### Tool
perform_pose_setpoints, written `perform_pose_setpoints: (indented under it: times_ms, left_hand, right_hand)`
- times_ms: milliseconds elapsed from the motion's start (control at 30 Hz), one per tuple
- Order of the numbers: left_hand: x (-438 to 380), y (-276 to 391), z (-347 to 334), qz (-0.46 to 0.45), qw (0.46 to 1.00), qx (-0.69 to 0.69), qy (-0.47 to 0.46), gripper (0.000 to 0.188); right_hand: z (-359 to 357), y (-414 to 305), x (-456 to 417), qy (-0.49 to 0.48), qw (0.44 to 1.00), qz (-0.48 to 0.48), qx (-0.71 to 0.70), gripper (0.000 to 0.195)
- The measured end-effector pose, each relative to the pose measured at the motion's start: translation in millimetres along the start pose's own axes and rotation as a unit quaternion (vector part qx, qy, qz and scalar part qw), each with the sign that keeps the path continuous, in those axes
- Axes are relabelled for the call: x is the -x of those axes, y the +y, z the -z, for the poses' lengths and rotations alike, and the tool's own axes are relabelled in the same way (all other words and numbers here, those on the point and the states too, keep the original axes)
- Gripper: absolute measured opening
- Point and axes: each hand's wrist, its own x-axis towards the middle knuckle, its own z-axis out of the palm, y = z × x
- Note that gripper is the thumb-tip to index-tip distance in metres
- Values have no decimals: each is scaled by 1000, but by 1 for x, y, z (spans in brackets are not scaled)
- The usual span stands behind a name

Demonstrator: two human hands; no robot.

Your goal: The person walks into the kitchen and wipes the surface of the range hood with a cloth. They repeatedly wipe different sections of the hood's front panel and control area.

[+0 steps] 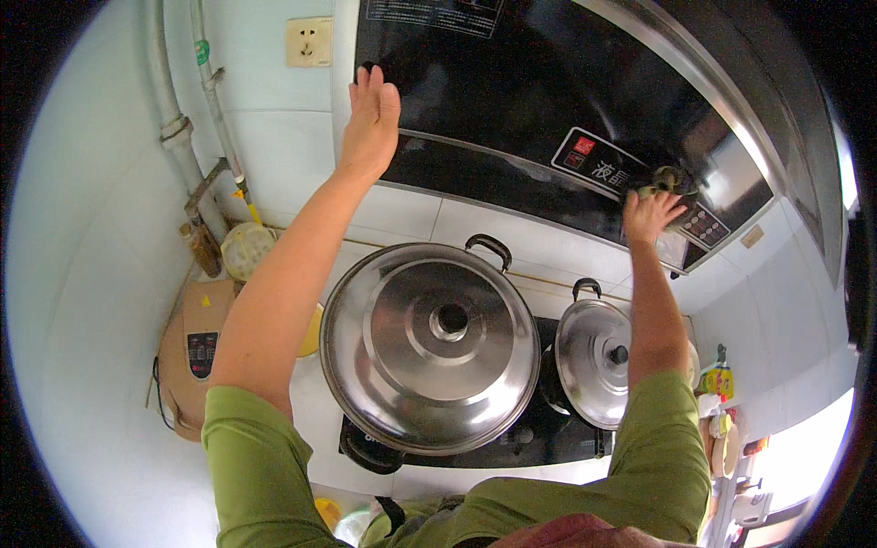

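My left hand (pixel 373 127) is raised against the left edge of the black glossy range hood panel (pixel 479 89), its fingers upward. My right hand (pixel 654 216) rests against a dark, crumpled cloth-like thing (pixel 664 183) on the lower right of the panel, beside the control buttons (pixel 706 225); whether the fingers grip it cannot be told. Below my hands, a large steel pot or wok with a domed lid (pixel 425 370) stands on the black gas stove (pixel 479 452). Right of it stands a smaller lidded steel pot (pixel 593 370), partly behind my right arm.
Grey pipes (pixel 168 89) and a wall socket (pixel 308 42) are at the left. A brown electric appliance (pixel 188 342), a small bottle (pixel 202 250) and a pale strainer-like dish (pixel 248 250) stand near the left wall. Several containers and packets (pixel 716 380) line the right side.
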Motion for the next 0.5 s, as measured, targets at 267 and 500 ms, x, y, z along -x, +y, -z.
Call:
perform_pose_setpoints:
  times_ms: [267, 500]
  left_hand:
    - [-7, -4, -17, -46, 998, -48, 10, 81]
    - [-10, 41, -73, -90, 989, -111, 31, 74]
  right_hand:
    - [169, -218, -18, 115, 914, 301, -246, 36]
    - [97, -141, -45, 202, 865, 322, -327, 44]
